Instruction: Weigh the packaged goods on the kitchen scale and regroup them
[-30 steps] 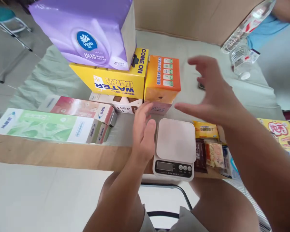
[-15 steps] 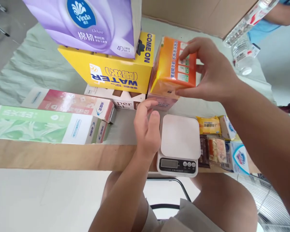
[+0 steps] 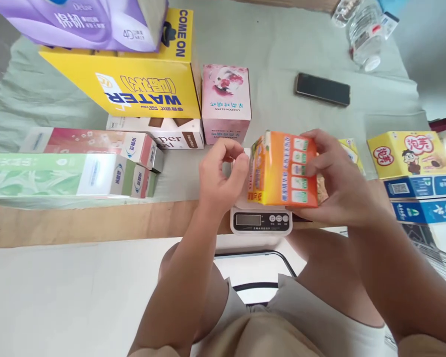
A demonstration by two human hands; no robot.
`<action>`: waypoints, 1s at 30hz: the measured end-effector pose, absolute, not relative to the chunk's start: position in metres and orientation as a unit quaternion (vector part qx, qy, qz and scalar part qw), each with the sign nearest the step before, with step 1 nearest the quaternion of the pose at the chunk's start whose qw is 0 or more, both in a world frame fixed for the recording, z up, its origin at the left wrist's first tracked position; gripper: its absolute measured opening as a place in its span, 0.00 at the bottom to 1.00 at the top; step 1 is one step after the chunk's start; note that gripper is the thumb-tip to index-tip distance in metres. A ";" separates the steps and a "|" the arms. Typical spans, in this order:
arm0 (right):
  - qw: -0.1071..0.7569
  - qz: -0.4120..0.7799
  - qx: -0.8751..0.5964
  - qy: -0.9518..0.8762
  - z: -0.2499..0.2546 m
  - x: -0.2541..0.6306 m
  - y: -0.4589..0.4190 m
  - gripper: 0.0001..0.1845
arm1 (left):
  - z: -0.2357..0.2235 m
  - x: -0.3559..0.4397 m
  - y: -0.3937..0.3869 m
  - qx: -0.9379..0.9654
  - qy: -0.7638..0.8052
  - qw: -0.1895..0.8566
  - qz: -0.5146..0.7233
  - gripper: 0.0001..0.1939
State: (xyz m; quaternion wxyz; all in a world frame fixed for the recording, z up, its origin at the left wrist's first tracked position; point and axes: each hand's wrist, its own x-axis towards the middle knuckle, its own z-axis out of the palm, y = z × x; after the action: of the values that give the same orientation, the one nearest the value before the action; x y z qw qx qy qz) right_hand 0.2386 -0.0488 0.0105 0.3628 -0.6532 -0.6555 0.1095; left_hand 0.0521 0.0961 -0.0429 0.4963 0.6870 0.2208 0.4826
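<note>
I have my right hand [image 3: 344,186] wrapped around an orange-and-yellow, glossy rectangular pack [image 3: 288,171] over the plate of the white, square digital scale [image 3: 260,227]; contact I can't tell. My left hand [image 3: 221,181], half curled and holding nothing I can see, is at the scale's left. Beyond the scale stands a pink floral cardboard box [image 3: 226,101].
</note>
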 end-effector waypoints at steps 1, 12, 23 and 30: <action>0.349 0.106 -0.649 -0.667 0.008 0.237 -0.048 0.24 | -0.044 0.053 0.096 0.695 0.221 0.488 0.479 0.13; 0.368 0.195 -0.624 -0.661 0.019 0.244 -0.060 0.25 | -0.052 0.065 0.107 0.679 0.190 0.432 0.562 0.13; 0.278 0.247 -0.675 -0.638 0.015 0.229 -0.052 0.44 | -0.051 0.057 0.101 0.639 0.251 0.446 0.575 0.13; 0.322 0.233 -0.663 -0.634 0.005 0.230 -0.044 0.45 | -0.059 0.054 0.104 0.663 0.371 0.457 0.463 0.17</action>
State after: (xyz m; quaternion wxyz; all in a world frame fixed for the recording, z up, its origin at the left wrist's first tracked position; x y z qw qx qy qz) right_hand 0.2297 -0.0437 0.0050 0.3220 -0.6629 -0.6344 0.2330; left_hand 0.0540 0.1041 -0.0585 0.4573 0.6628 0.3706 0.4628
